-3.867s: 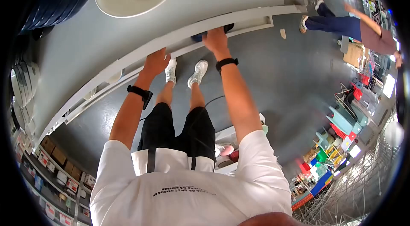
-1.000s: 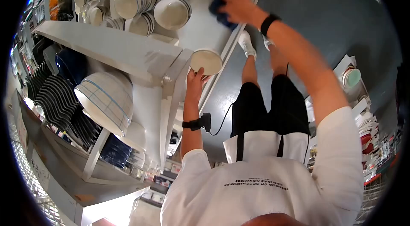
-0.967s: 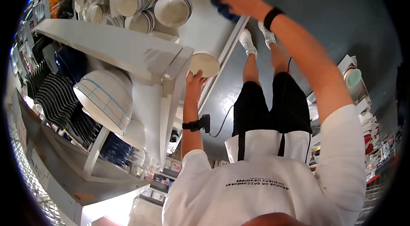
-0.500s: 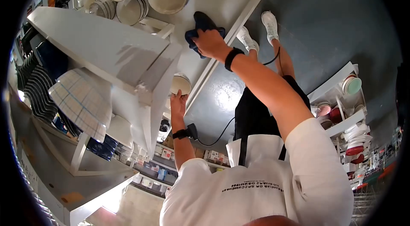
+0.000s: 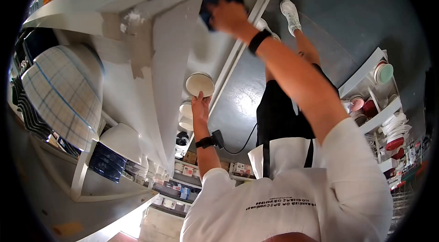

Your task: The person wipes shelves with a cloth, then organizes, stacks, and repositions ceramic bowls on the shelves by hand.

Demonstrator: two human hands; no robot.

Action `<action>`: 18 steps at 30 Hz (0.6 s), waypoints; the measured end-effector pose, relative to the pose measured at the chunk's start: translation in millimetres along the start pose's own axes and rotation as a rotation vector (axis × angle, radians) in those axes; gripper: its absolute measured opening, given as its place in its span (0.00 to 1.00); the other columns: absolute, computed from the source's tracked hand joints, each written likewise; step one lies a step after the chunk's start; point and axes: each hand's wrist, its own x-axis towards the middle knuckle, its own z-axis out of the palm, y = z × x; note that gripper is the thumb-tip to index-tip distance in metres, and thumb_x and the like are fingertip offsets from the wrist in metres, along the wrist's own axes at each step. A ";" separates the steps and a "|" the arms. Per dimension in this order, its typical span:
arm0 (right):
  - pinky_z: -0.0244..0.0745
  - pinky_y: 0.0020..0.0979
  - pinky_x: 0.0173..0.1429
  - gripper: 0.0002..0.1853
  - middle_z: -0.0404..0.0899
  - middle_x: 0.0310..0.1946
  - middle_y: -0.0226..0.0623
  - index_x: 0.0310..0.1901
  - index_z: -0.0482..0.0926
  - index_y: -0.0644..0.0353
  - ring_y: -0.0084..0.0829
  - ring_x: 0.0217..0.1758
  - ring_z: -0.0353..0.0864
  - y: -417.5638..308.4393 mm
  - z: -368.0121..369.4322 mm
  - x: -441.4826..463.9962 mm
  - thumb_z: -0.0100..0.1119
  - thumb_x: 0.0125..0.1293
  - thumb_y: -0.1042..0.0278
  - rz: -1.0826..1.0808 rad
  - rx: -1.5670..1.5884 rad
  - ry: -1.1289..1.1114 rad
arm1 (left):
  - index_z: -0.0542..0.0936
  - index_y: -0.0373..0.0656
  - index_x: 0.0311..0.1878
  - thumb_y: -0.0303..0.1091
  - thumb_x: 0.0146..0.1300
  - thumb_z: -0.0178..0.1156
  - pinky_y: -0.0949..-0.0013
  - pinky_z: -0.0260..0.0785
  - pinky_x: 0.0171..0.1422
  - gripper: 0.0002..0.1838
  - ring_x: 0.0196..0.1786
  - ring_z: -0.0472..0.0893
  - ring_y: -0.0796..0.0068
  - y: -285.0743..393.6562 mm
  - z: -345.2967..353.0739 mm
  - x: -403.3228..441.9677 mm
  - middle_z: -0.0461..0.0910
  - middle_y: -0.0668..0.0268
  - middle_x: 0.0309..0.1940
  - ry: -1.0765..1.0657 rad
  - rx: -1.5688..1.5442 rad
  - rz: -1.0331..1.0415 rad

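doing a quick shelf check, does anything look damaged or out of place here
Yes, the long white shelf beam looks worn: near its corner are a ragged whitish spot and an uneven brownish-grey patch, breaking the otherwise paler surface. No spill is visible.

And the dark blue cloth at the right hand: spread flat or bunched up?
Bunched up: the dark blue cloth juts unevenly past both sides of the right hand. Blur hides its exact folds.
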 end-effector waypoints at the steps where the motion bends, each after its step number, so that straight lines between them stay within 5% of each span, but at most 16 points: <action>1: 0.81 0.47 0.46 0.26 0.79 0.47 0.48 0.64 0.74 0.43 0.47 0.44 0.85 -15.2 22.8 -11.2 0.57 0.63 0.53 -0.040 0.026 -0.066 | 0.68 0.37 0.60 0.28 0.71 0.55 0.66 0.79 0.57 0.17 0.53 0.81 0.63 1.0 0.6 0.7 0.77 0.57 0.55 0.024 -0.001 -0.005; 5: 0.81 0.39 0.40 0.20 0.81 0.42 0.44 0.55 0.81 0.49 0.44 0.38 0.85 -62.6 105.8 -60.4 0.61 0.59 0.62 -0.178 0.075 -0.091 | 0.67 0.36 0.62 0.28 0.71 0.55 0.64 0.78 0.59 0.18 0.55 0.81 0.60 2.6 -20.0 6.7 0.76 0.55 0.57 -0.005 -0.024 -0.037; 8: 0.78 0.37 0.40 0.09 0.82 0.37 0.40 0.37 0.85 0.53 0.38 0.40 0.85 -71.6 124.0 -76.5 0.66 0.52 0.66 -0.260 0.122 -0.034 | 0.66 0.35 0.64 0.27 0.72 0.53 0.61 0.76 0.63 0.20 0.57 0.79 0.57 7.9 -29.3 6.6 0.76 0.53 0.58 0.031 -0.018 -0.029; 11: 0.77 0.38 0.43 0.08 0.83 0.37 0.37 0.36 0.86 0.51 0.38 0.41 0.85 -49.4 92.3 -48.2 0.66 0.52 0.66 -0.368 -0.149 -0.197 | 0.65 0.35 0.64 0.27 0.72 0.53 0.58 0.73 0.67 0.20 0.59 0.78 0.55 9.4 -23.7 13.3 0.76 0.52 0.57 -0.007 0.054 -0.027; 13: 0.76 0.38 0.46 0.08 0.84 0.40 0.36 0.36 0.87 0.49 0.37 0.42 0.86 -26.6 40.8 -25.6 0.65 0.52 0.65 -0.232 -0.211 -0.103 | 0.66 0.34 0.64 0.28 0.72 0.52 0.59 0.73 0.66 0.20 0.59 0.78 0.55 6.3 -22.9 17.9 0.76 0.52 0.57 -0.001 -0.091 0.004; 16: 0.81 0.43 0.44 0.14 0.86 0.41 0.40 0.46 0.85 0.50 0.40 0.44 0.87 15.8 -22.9 1.2 0.57 0.60 0.65 -0.130 -0.198 0.037 | 0.65 0.33 0.65 0.28 0.73 0.52 0.60 0.73 0.67 0.21 0.60 0.77 0.54 10.6 -16.9 22.8 0.74 0.51 0.58 -0.037 -0.045 -0.014; 18: 0.78 0.46 0.38 0.19 0.84 0.40 0.44 0.52 0.83 0.51 0.43 0.41 0.84 35.0 -72.3 6.2 0.57 0.62 0.55 -0.065 -0.239 0.055 | 0.65 0.32 0.65 0.28 0.73 0.52 0.60 0.73 0.68 0.21 0.61 0.76 0.52 8.7 -11.7 26.0 0.74 0.49 0.58 -0.058 -0.054 -0.010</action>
